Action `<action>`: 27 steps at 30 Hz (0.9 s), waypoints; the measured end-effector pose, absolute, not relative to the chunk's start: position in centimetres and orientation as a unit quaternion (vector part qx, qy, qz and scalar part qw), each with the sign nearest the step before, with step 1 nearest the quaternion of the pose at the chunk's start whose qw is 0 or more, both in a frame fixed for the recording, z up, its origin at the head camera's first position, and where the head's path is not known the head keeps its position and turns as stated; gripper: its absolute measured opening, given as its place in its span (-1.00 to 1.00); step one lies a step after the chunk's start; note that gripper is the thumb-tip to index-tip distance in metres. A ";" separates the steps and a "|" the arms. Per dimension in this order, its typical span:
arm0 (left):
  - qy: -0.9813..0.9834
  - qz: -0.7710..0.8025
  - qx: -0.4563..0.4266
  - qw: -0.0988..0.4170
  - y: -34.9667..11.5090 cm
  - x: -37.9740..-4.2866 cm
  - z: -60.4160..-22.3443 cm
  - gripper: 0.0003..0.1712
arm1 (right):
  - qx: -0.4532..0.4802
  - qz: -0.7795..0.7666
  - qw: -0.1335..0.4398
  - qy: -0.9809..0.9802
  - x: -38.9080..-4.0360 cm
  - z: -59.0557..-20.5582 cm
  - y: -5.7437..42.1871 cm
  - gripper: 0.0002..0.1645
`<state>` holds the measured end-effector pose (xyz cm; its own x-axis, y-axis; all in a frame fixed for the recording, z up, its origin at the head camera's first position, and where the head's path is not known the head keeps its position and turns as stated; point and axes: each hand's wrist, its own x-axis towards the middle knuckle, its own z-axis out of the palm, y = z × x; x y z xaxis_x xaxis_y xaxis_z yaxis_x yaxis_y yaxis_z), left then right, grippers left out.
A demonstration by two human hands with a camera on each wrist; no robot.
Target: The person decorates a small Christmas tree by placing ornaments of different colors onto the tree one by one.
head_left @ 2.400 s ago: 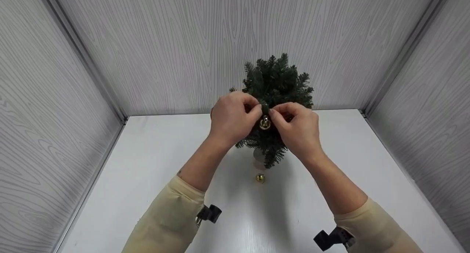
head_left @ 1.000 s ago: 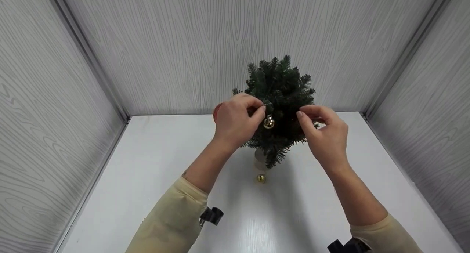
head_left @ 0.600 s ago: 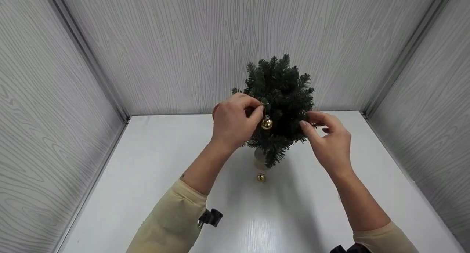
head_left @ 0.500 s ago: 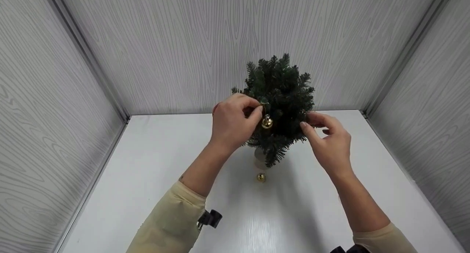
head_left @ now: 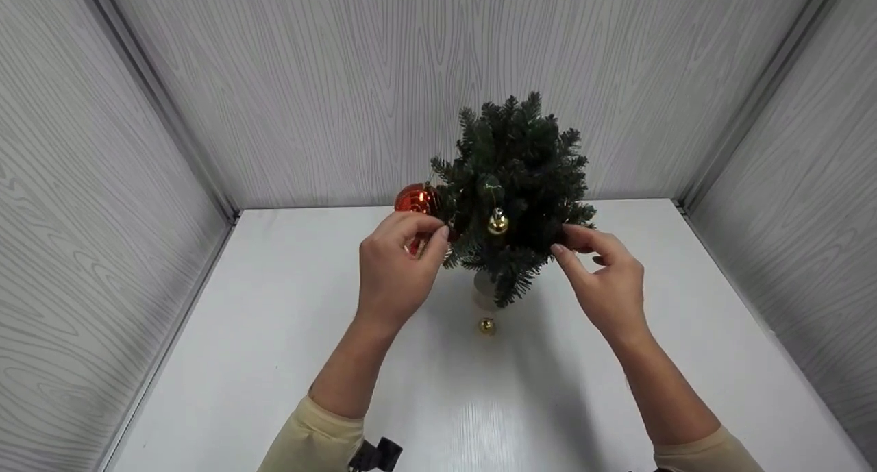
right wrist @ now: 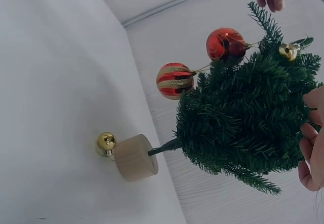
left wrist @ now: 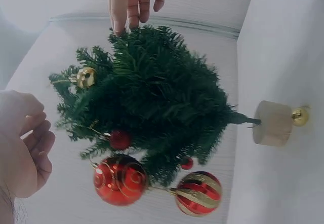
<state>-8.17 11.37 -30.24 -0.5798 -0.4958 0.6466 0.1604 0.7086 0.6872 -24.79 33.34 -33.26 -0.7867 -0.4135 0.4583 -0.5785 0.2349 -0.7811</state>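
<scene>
A small artificial Christmas tree (head_left: 514, 164) stands on a round wooden base (left wrist: 273, 123). From a front branch hangs a small gold bauble (head_left: 498, 222), with no hand on it. My left hand (head_left: 397, 266), fingers loosely bent and holding nothing, is beside the tree's left side. Behind it shows a red bauble (head_left: 414, 196) with swirls; lower on the same side hangs a red-and-gold striped bauble (left wrist: 198, 193). My right hand (head_left: 606, 280) is at the right side of the tree, its fingertips right at the branch ends, thumb and fingers apart.
Another gold bauble (head_left: 486, 326) lies on the white table (head_left: 308, 307) in front of the wooden base. Smaller dark red baubles (left wrist: 120, 140) hang among the branches. Grey wood-grain panels (head_left: 329, 102) enclose the back and both sides.
My left hand has let go of the gold bauble's loop and moved left and down, uncovering the red bauble. The gold bauble stays hanging. The right hand has moved from the bauble to the tree's right side.
</scene>
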 end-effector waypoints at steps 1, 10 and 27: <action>-0.807 -0.371 0.109 0.447 11.4 -7.8 -30.8 -0.94 | 0.317 0.530 0.074 -0.783 -24.8 -33.4 33.3 -0.65; -0.818 -0.399 0.168 0.379 12.4 -6.7 -36.6 -0.93 | 0.319 0.527 0.066 -0.785 -24.3 -34.4 33.3 -0.63; -0.824 -0.456 0.171 0.289 13.3 -8.7 -43.1 -0.83 | 0.347 0.540 0.052 -0.765 -24.4 -35.2 33.7 -0.64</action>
